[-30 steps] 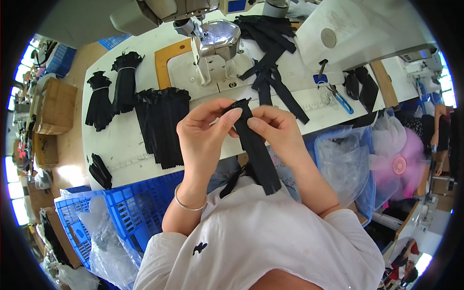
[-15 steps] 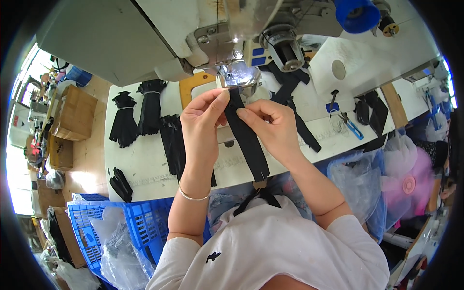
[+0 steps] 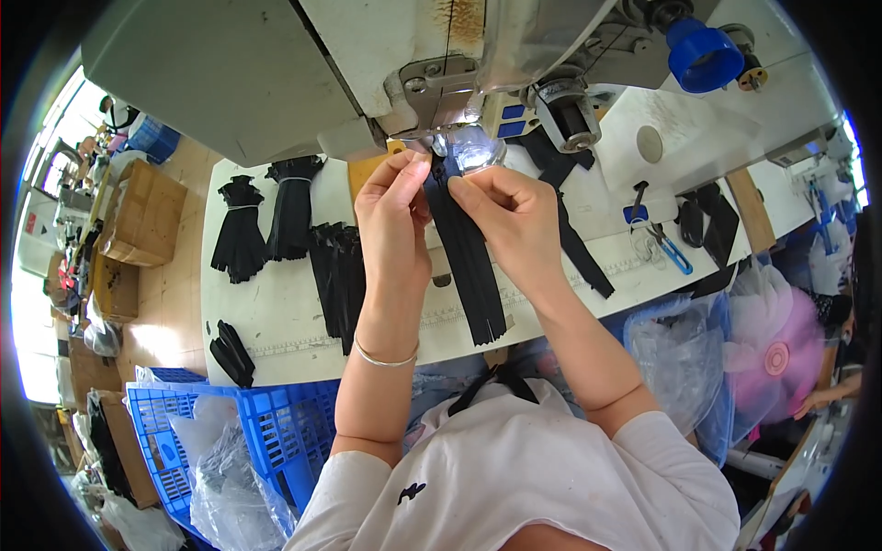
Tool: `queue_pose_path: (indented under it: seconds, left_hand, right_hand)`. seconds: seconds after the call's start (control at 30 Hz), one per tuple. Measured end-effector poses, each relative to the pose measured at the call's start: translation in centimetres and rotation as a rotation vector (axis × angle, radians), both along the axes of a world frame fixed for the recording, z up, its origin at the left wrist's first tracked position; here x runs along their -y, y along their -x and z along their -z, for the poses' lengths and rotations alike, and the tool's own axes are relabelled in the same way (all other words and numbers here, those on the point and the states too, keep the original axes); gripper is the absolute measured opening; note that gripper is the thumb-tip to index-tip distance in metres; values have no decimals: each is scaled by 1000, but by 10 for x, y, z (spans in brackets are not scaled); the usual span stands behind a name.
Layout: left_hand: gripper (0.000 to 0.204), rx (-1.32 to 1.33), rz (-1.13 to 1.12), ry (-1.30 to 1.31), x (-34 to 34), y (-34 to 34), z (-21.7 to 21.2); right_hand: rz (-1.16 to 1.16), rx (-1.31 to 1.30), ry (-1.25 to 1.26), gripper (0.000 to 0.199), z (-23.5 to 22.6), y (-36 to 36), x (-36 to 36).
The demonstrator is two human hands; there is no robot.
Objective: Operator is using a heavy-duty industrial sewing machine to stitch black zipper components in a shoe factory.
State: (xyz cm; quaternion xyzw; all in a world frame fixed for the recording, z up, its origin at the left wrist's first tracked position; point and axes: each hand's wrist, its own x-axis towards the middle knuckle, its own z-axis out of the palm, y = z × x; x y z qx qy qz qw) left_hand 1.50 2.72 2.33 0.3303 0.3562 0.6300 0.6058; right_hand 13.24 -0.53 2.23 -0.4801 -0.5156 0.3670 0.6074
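A long black zipper [image 3: 467,266] hangs toward me over the white table, its far end close to the lit needle area of a sewing machine [image 3: 441,87]. My left hand [image 3: 393,216] pinches the zipper's far end at its left edge, thumb against fingers. On the opposite edge, slightly nearer to me, my right hand [image 3: 516,219] has thumb and forefinger closed on the same zipper. What looks like its slider shows as a dark lump between the fingertips. The zipper's near end lies loose by the table's front edge.
Tied black zipper bundles [image 3: 292,207] and a loose pile [image 3: 335,275] lie left of my hands. More black strips [image 3: 581,243] lie to the right, near blue-handled snips [image 3: 675,250]. A blue crate [image 3: 276,427] stands lower left; a pink fan [image 3: 776,358] is at right.
My view has shifted, so the machine sits farther right and lower. Both hands still pinch the zipper, its far end now left of the bright lamp. Another person's forearm has appeared by the fan.
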Motion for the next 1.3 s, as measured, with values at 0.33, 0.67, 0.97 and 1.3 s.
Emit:
queue_pose_path:
  seconds: [0.33,0.67,0.97,1.3]
  left_hand:
    - [12,-273,-46,-72,38,1,12]
    - [10,-165,48,-13,47,8,22]
    - [9,-92,41,8,49,3,22]
    - [10,-95,-27,-23,8,2,13]
  right_hand:
    - [-84,36,165,18,10,-11,26]
    - [-153,6,211,18,15,-17,45]
    - [-129,-18,182,21,15,-9,52]
    - [-35,33,64,19,0,-2,16]
